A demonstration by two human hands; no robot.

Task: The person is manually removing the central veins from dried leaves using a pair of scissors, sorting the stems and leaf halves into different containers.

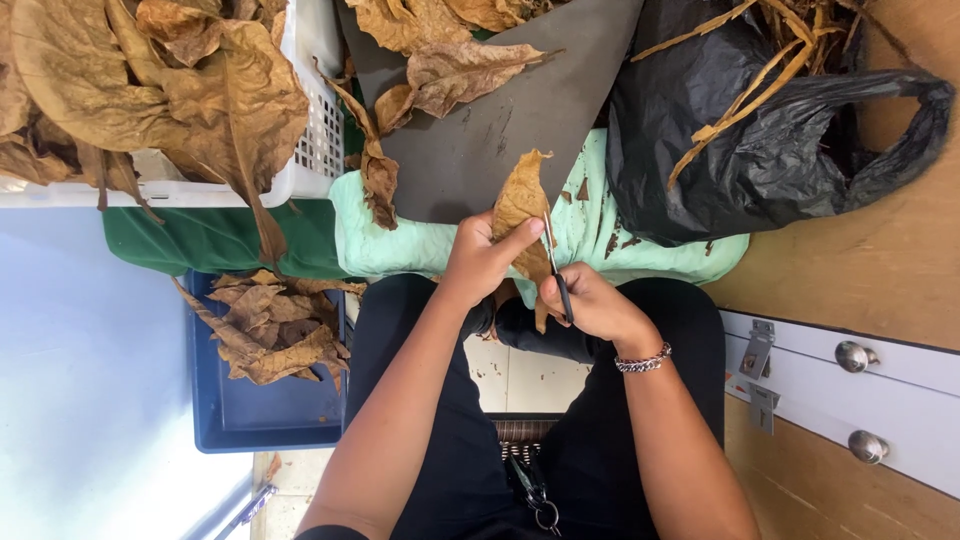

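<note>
Far left, upper corner: white perforated plastic crate [318, 130], heaped with large dried brown leaves [150, 80], crinkled, veined, curling over its rim. Below it, a dark blue tray [262, 415] on the floor, smooth-walled, with a smaller pile of crumpled leaves [270, 325] against its upper edge. Between the two, a strip of dark green cloth [200, 240].

Centre: grey flat board [480, 130], matte and scuffed, more dried leaves [450, 70] along its upper edge, its lower end over a pale mint-green cloth [410, 240], soft and rumpled, across black-trousered knees. At the board's lower edge, the dried leaf [520, 200] in hand: golden brown, brittle-looking, ragged at the tip, upright, a narrow strip trailing down between the hands. Left hand [478, 262] closed on the leaf's lower part, thumb across the front, fingers behind. Right hand [590, 305] just beside it, fingers curled tight around a slim dark-handled blade [556, 265], metal tip against the leaf's right edge; beaded metal bracelet [642, 361] at that wrist.

Right: black plastic bag [760, 150], glossy and creased, mouth open, full of pale stripped leaf stems [760, 70]. Beyond, wooden surface [880, 270]; at the lower right edge, a white drawer front [900, 400] with two round metal knobs [855, 356].
</note>
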